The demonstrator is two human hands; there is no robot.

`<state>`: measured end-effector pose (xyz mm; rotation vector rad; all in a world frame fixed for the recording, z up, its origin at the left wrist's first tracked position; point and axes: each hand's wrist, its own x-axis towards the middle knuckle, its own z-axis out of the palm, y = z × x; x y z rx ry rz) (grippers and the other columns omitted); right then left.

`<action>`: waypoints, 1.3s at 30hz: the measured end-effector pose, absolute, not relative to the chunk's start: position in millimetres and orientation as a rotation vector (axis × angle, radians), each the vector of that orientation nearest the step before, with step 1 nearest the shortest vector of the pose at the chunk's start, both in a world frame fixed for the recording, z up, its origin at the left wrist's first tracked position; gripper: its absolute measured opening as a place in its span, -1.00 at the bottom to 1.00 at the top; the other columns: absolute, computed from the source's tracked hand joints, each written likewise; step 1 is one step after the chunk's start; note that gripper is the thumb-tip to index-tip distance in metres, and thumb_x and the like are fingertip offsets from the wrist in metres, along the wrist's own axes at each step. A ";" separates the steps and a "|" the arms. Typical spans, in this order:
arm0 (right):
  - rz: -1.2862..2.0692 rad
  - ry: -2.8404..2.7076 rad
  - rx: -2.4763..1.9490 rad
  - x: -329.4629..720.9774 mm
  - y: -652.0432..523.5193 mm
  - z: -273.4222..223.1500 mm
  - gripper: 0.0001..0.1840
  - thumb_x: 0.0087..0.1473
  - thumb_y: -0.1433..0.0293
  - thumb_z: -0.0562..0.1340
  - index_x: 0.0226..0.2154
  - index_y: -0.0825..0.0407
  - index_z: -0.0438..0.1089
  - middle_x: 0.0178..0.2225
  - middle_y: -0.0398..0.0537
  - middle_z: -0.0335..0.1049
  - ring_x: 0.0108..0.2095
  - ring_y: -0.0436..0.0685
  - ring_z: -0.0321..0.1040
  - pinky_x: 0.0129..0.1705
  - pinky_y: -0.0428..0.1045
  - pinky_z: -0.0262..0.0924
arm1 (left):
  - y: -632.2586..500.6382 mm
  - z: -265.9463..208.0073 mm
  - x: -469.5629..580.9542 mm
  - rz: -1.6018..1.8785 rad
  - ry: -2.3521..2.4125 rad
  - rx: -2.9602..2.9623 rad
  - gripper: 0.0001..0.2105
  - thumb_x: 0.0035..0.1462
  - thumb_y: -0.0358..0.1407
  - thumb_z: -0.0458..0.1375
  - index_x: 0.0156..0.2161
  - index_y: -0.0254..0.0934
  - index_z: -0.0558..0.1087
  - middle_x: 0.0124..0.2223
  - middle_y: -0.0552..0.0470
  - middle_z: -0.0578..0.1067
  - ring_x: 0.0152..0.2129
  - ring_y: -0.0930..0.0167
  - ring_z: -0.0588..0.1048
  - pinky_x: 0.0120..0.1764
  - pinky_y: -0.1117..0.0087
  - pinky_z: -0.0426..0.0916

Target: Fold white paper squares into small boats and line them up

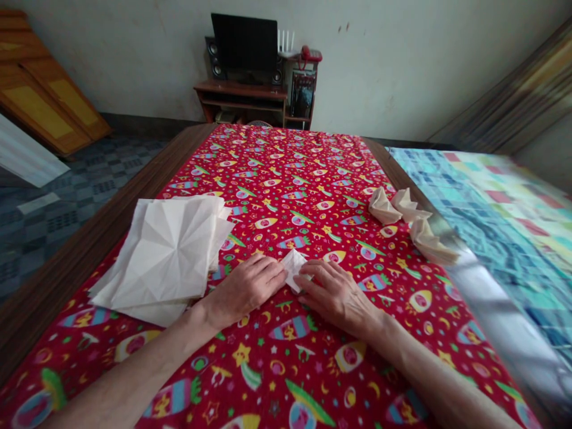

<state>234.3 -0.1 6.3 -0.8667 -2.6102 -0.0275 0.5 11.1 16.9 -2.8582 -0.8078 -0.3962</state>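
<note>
A small folded square of white paper (294, 266) lies on the red patterned cloth with one corner pointing away from me. My left hand (258, 279) presses on its left edge, fingers together and curled over it. From the other side, my right hand (329, 292) rests its fingertips on the paper's right edge, with the thumb tucked low. Parts of the paper are hidden under my fingers. To the left of my left hand sits a stack of creased white paper sheets (172, 250), the top one showing fold lines that fan out from its centre.
Several folded paper pieces (384, 205) stand at the right edge of the table (147, 173). A bed with a blue checked cover (491, 220) adjoins on the right. Beyond the table, a desk (241, 90) holds a monitor (245, 49), speakers and a red telephone (311, 55).
</note>
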 end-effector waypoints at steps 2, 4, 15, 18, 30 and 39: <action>-0.008 -2.590 -0.867 234.9 4.0 5.4 -0.76 0.21 0.38 0.11 -0.10 0.06 0.39 -0.17 0.07 0.37 -0.13 0.16 0.29 -0.14 0.07 0.26 | 9.5 16.3 1.2 -0.424 -0.831 -2.867 -0.81 0.27 -0.44 -0.05 -0.11 -0.36 0.39 -0.15 -0.09 0.48 -0.18 0.30 0.42 -0.10 0.22 0.31; 0.030 -2.533 -0.862 235.8 8.6 3.6 -0.77 0.20 0.43 0.09 -0.14 0.04 0.42 -0.27 0.02 0.38 -0.24 0.11 0.30 -0.24 0.01 0.24 | 7.6 14.1 3.1 -0.467 -0.905 -2.902 -0.82 0.27 -0.44 -0.04 -0.13 -0.34 0.40 -0.17 -0.08 0.47 -0.18 0.31 0.41 -0.09 0.23 0.31; 0.424 -2.270 -1.330 229.6 17.4 6.6 -0.75 0.20 0.27 0.13 -0.41 0.03 0.43 -0.46 -0.14 0.33 -0.46 -0.03 0.27 -0.42 -0.12 0.06 | 14.6 -6.6 14.7 -1.114 -1.520 -2.842 -0.89 0.20 -0.44 0.06 -0.37 -0.31 0.36 -0.31 0.01 0.35 -0.30 0.39 0.37 -0.19 0.36 0.33; 0.373 -2.294 -1.394 228.1 17.4 8.6 -0.74 0.21 0.27 0.12 -0.43 0.03 0.39 -0.46 -0.14 0.36 -0.46 -0.02 0.28 -0.42 -0.12 0.01 | 16.4 -7.4 14.1 -1.090 -1.595 -2.833 -0.88 0.20 -0.42 0.06 -0.38 -0.30 0.34 -0.30 0.01 0.33 -0.29 0.38 0.36 -0.19 0.34 0.32; 0.218 -2.481 -1.654 219.0 24.8 20.4 -0.67 0.22 0.20 0.10 -0.43 0.06 0.37 -0.45 -0.09 0.42 -0.48 0.01 0.31 -0.49 -0.08 -0.16 | 17.6 -3.8 16.7 -0.952 -1.671 -2.806 -0.86 0.17 -0.45 0.08 -0.43 -0.30 0.29 -0.30 -0.01 0.27 -0.29 0.34 0.33 -0.19 0.28 0.33; 0.208 -2.503 -1.660 218.3 25.4 22.6 -0.68 0.23 0.20 0.10 -0.40 0.06 0.38 -0.40 -0.07 0.43 -0.46 0.02 0.31 -0.49 -0.09 -0.18 | 14.4 -3.5 18.3 -0.967 -1.602 -2.720 -0.77 0.18 -0.43 0.06 -0.04 -0.32 0.32 -0.07 -0.11 0.33 -0.08 0.29 0.34 -0.01 0.23 0.32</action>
